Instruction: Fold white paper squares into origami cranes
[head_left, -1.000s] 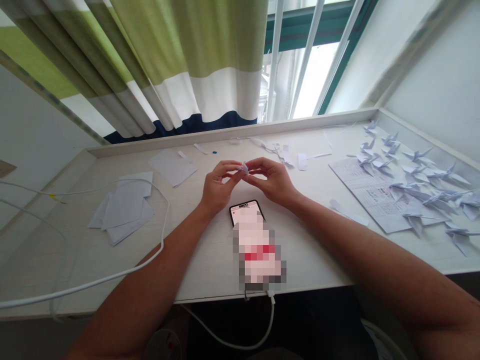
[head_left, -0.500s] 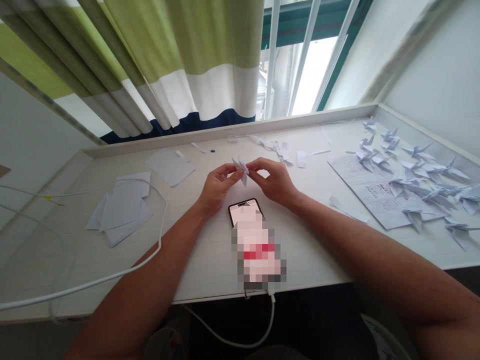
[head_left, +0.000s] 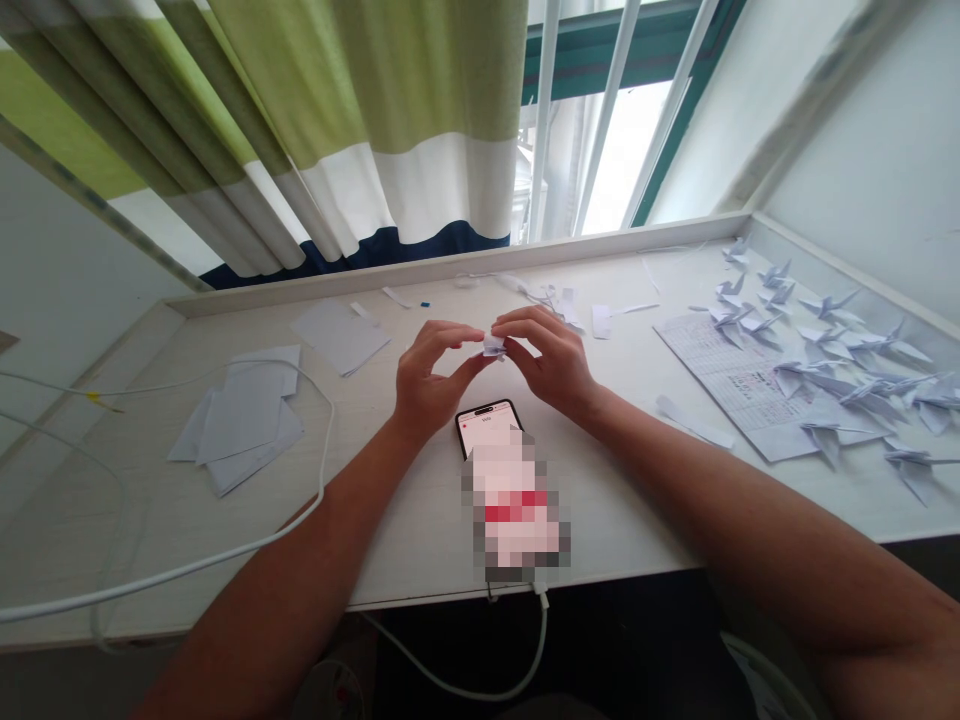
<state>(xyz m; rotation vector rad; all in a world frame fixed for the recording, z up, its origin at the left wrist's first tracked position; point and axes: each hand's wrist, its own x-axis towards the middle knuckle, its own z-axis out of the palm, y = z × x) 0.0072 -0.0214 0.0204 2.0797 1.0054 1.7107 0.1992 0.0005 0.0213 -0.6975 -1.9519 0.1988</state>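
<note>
The scene comes from 1 camera, worn on the person's head. It looks forward and down from above and behind the grip, where the left hand (head_left: 426, 378) and right hand (head_left: 553, 358) meet on the paper (head_left: 494, 346), close to mid-view. The arms (head_left: 720, 480), nearest the lens, enter from the lower corners. The view is wide: it takes in the phone (head_left: 514, 490) nearer than the grip, curtain (head_left: 360, 130) and window (head_left: 634, 130) beyond it, sheets (head_left: 244, 420) to its left, cranes (head_left: 802, 380) to its right.
</note>
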